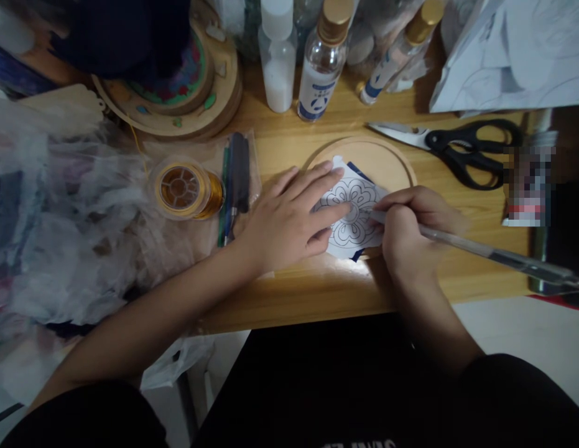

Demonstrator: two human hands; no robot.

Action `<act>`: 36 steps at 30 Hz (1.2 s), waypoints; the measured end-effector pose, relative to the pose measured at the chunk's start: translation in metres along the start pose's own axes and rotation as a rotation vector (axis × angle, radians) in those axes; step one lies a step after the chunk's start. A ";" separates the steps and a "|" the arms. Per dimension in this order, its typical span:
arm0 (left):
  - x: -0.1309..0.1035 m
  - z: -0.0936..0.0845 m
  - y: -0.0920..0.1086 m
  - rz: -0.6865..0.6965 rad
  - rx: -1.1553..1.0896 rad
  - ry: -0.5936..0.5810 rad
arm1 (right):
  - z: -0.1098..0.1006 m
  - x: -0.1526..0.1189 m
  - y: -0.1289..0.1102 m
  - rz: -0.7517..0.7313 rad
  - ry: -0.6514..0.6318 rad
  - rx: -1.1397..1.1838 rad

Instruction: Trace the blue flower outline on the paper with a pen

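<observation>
A white paper with a printed flower pattern (349, 233) lies over a dark blue sheet (357, 169) on a round wooden board (387, 158). My left hand (291, 214) rests flat with fingers spread, its fingertips pressing on the paper's left part. In my right hand (410, 233) is a slim pen (485, 250), gripped between thumb and fingers, its tip at the flower's right side. The pen's rear end points to the right. Only corners of the blue sheet show from beneath the paper.
Black-handled scissors (450, 138) lie behind the board. Several bottles (319, 74) stand at the back. Left of my left hand are a spool of golden thread (186, 190) and pens (236, 180). Crumpled plastic bags (97, 224) cover the far left.
</observation>
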State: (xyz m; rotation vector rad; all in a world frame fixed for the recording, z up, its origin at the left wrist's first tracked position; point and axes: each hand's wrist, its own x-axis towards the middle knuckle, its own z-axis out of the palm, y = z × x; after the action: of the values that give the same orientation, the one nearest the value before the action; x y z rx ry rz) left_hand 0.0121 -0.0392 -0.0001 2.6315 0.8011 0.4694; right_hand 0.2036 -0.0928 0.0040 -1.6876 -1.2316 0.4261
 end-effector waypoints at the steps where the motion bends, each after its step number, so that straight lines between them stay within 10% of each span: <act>1: 0.000 0.000 0.000 -0.002 -0.004 -0.007 | 0.000 0.000 -0.001 0.006 -0.007 -0.010; 36: 0.000 -0.001 0.000 -0.018 -0.015 -0.037 | 0.001 -0.001 0.010 0.018 0.084 -0.010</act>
State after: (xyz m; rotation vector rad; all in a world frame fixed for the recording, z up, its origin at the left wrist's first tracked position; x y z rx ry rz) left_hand 0.0120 -0.0389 0.0008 2.6093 0.8051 0.4188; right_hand 0.2074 -0.0932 -0.0055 -1.7089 -1.1596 0.3574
